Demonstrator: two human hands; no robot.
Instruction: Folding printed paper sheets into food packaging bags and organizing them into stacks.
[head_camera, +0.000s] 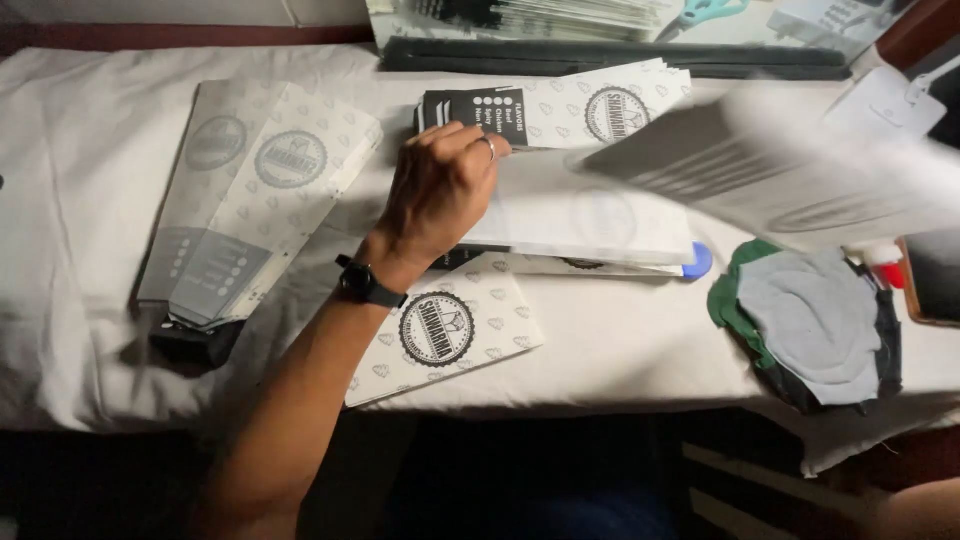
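One left hand (440, 190), fingers (470, 140) pressing paper-bag stack (580, 225)

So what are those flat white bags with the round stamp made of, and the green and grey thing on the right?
The flat white bags look like thin matte paper: crisp edges, sharp folds, printed pattern. The left hand presses on a stack of them. The green and grey thing seems to be soft cloth, probably felt or fleece: limp, layered, no shine. The table cover looks like wrinkled white fabric.
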